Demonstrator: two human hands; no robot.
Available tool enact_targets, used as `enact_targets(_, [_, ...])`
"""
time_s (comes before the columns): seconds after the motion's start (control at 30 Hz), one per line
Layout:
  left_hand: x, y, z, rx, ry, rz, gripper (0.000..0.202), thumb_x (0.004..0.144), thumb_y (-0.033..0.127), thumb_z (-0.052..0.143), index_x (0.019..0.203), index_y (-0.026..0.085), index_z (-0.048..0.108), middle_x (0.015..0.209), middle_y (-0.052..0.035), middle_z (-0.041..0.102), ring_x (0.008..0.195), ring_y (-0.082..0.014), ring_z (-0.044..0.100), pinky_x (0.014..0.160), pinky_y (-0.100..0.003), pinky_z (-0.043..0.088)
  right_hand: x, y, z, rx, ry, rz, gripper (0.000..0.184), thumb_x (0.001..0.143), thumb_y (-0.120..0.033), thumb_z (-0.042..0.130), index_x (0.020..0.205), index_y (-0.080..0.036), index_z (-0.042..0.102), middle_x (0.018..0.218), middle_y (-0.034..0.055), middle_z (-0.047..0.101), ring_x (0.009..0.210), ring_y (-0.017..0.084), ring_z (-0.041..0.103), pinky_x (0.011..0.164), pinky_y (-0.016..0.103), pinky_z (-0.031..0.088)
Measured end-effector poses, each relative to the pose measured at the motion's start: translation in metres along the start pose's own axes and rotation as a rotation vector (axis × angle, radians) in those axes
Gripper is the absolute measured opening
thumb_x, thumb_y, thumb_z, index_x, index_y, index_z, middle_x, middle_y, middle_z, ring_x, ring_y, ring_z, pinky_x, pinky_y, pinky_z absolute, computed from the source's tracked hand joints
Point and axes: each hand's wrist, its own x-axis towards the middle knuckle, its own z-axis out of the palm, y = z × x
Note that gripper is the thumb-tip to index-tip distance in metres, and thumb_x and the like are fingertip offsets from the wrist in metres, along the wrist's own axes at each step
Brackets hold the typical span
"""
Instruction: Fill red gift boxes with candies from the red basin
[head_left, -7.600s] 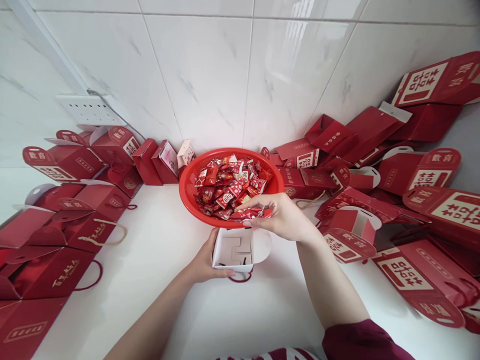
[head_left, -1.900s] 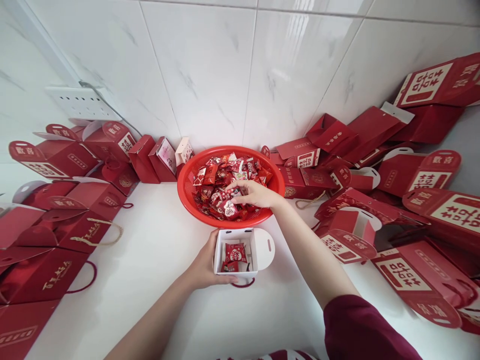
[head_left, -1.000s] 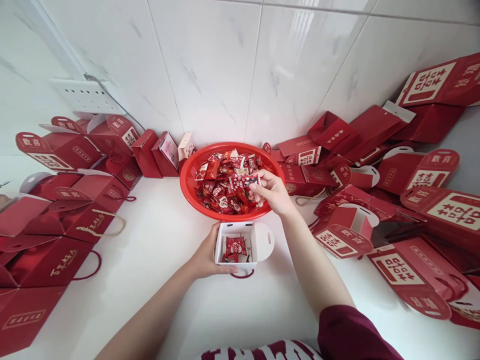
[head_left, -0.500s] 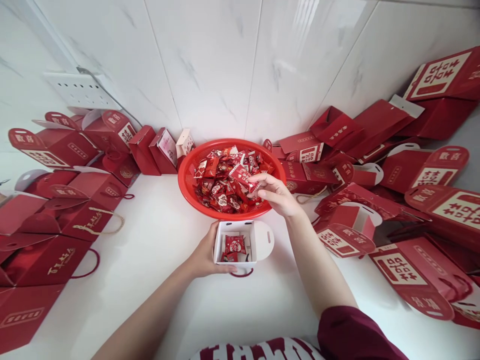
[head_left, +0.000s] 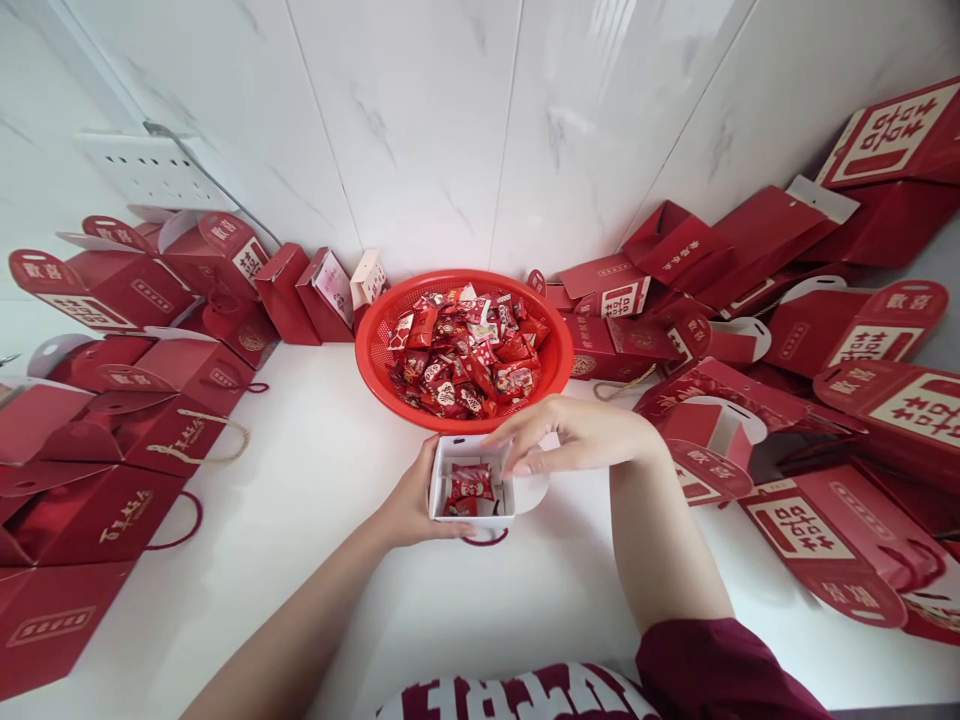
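Observation:
My left hand (head_left: 412,505) grips a small white-lined candy box (head_left: 491,521) by its left side, thumb along the front. The box's top is open, with a rounded flap (head_left: 532,494) folded out to the right. Inside lie a few red-wrapped candies (head_left: 472,488). Over the box's right edge hovers my right hand (head_left: 577,437), fingers apart and pointing into the opening; nothing shows between them. Just behind the box stands a red plastic basket (head_left: 367,365) heaped with wrapped candies (head_left: 469,350).
Red gift boxes (head_left: 169,440) with cord handles line the left side of the white table (head_left: 300,420). More red boxes (head_left: 810,530) are piled along the right. A tiled wall (head_left: 427,130) rises behind, with a socket strip (head_left: 150,170) at left.
My right hand has come from the basket to the box, and the candy it held has left its fingers. One more red candy now lies in the box. My left hand keeps its grip.

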Motion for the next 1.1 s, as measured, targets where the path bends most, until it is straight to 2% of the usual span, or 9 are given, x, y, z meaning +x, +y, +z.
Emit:
enact_targets(0.17, [0.000,0.000,0.000,0.049,0.024,-0.010,0.102,0.059,0.035,0.092,0.142,0.026,0.033,0.146,-0.0153,0.043,0.135,-0.0376,0.046,0.108,-0.053,0.044,-0.005,0.008,-0.001,-0.155,0.446,0.094,0.029,0.096,-0.042,0.056,0.110,-0.024,0.075,0.116,0.0041,0.074,0.109,0.023,0.067,0.095,0.034,0.050])
enact_targets(0.3, [-0.001,-0.001,0.000,0.034,0.024,-0.014,0.101,0.061,0.039,0.091,0.142,0.026,0.032,0.145,-0.0153,0.044,0.133,-0.0370,0.048,0.105,-0.051,0.047,0.004,0.019,0.000,-0.259,0.491,0.246,0.033,0.100,-0.039,0.047,0.104,-0.021,0.074,0.109,0.0050,0.075,0.102,0.023,0.068,0.092,0.033,0.049])
enact_targets(0.37, [-0.002,-0.003,0.000,0.080,0.029,0.016,0.103,0.060,0.040,0.091,0.143,0.026,0.031,0.145,-0.0149,0.046,0.133,-0.0370,0.049,0.105,-0.052,0.046,0.010,0.019,0.003,-0.308,0.494,0.264,0.031,0.100,-0.036,0.048,0.101,-0.020,0.074,0.107,0.0061,0.074,0.099,0.023,0.068,0.092,0.034,0.049])
enact_targets(0.57, [-0.015,-0.002,0.005,0.415,0.044,0.288,0.106,0.049,0.040,0.093,0.141,0.026,0.040,0.139,-0.0158,0.051,0.129,-0.0413,0.050,0.113,-0.057,0.036,0.001,0.012,0.019,-0.284,0.714,0.042,0.027,0.101,-0.034,0.049,0.105,-0.021,0.071,0.113,0.0072,0.072,0.107,0.022,0.066,0.097,0.035,0.048])
enact_targets(0.63, [-0.019,0.005,0.010,0.386,0.011,0.216,0.114,0.049,0.046,0.093,0.146,0.025,0.036,0.141,-0.0163,0.050,0.130,-0.0416,0.049,0.113,-0.056,0.037,-0.012,0.016,0.027,-0.250,0.776,0.006,0.026,0.100,-0.035,0.050,0.105,-0.022,0.072,0.112,0.0071,0.073,0.107,0.022,0.066,0.097,0.035,0.049])
enact_targets(0.73, [-0.022,0.018,0.019,0.348,-0.014,0.076,0.122,0.052,0.050,0.092,0.152,0.026,0.026,0.148,-0.0162,0.044,0.134,-0.0408,0.046,0.114,-0.055,0.037,-0.033,0.031,0.043,-0.224,0.831,0.059,0.024,0.099,-0.037,0.053,0.102,-0.022,0.072,0.104,0.0067,0.074,0.100,0.022,0.067,0.093,0.035,0.050])
enact_targets(0.87, [-0.021,0.027,0.024,0.319,0.045,0.096,0.127,0.053,0.050,0.092,0.154,0.024,0.020,0.153,-0.0180,0.036,0.138,-0.0418,0.042,0.116,-0.055,0.034,-0.057,0.059,0.073,-0.099,0.937,0.137,0.025,0.099,-0.040,0.054,0.100,-0.022,0.071,0.099,0.0066,0.072,0.095,0.022,0.067,0.088,0.035,0.050])
enact_targets(0.97, [-0.015,0.029,0.023,0.365,0.073,0.037,0.124,0.057,0.048,0.091,0.156,0.025,0.018,0.153,-0.0170,0.038,0.140,-0.0403,0.041,0.116,-0.054,0.036,-0.063,0.077,0.093,0.017,1.028,0.195,0.026,0.098,-0.042,0.054,0.099,-0.022,0.071,0.094,0.0056,0.072,0.089,0.021,0.067,0.083,0.034,0.050])
enact_targets(1.1, [-0.012,0.035,0.014,0.389,-0.041,-0.053,0.135,0.059,0.046,0.091,0.160,0.025,0.002,0.160,-0.0175,0.028,0.146,-0.0392,0.034,0.117,-0.052,0.035,-0.060,0.088,0.111,0.065,1.047,0.229,0.025,0.098,-0.043,0.055,0.101,-0.023,0.070,0.096,0.0046,0.072,0.088,0.020,0.066,0.082,0.033,0.050])
